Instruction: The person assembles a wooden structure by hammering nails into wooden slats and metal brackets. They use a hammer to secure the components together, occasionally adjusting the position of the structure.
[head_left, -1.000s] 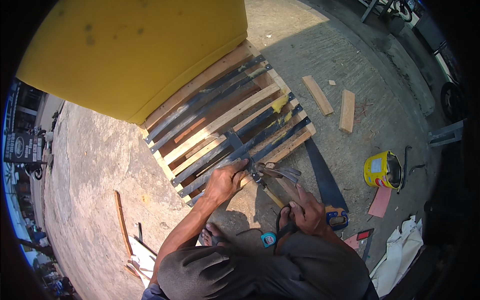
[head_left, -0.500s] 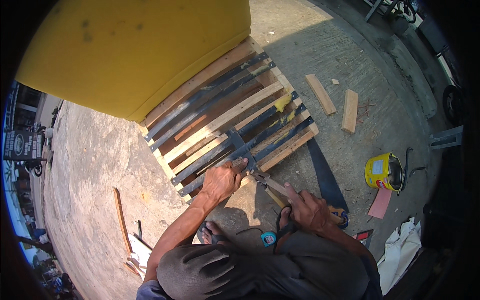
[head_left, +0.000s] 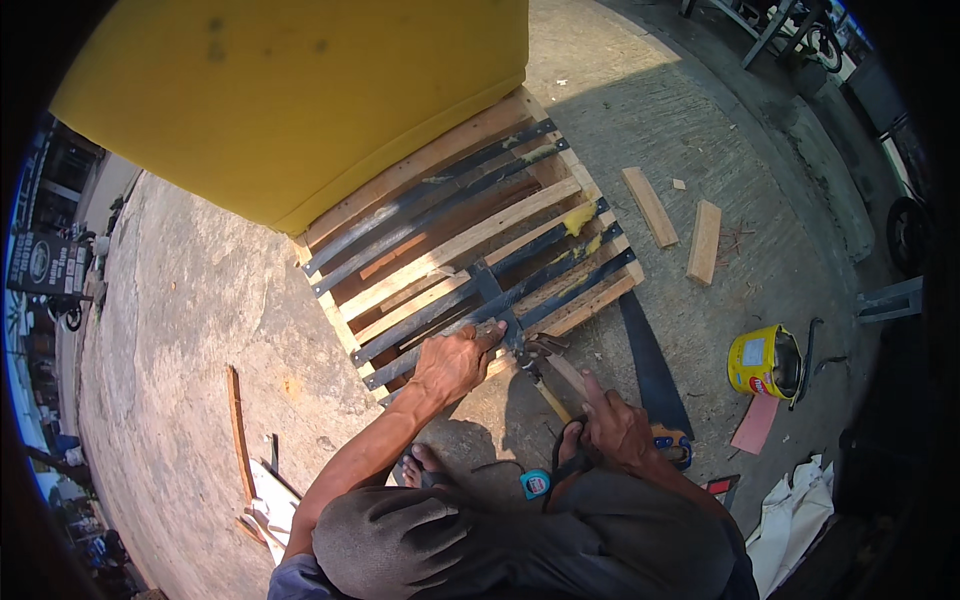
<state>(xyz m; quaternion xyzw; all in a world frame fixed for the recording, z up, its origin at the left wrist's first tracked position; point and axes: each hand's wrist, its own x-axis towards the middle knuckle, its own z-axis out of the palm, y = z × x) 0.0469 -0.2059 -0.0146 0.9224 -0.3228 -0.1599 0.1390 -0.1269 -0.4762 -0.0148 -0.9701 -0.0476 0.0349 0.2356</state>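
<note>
A slatted wooden seat frame (head_left: 440,245) has black webbing straps (head_left: 430,198) fastened across it, joined to a yellow upholstered panel (head_left: 300,110). My left hand (head_left: 455,362) rests on the frame's near edge, fingers pressed together beside a crossing black strap (head_left: 490,285); whether something small is pinched in them is hidden. In my right hand (head_left: 618,430) is a hammer (head_left: 567,372) by its wooden handle, its dark head just right of the left fingertips. Below it, a yellow-handled tool (head_left: 553,403) leans near my foot.
A handsaw (head_left: 655,360) lies right of the frame. Farther right are wood offcuts (head_left: 704,242) and a yellow can (head_left: 765,362). A teal tape measure (head_left: 535,484) lies between my feet. A thin wooden strip (head_left: 238,430) is on the left, and white cloth (head_left: 795,525) at lower right.
The hammer head has shifted slightly right, away from the left fingertips. My left hand stays at the frame's edge; the whole view has moved a little.
</note>
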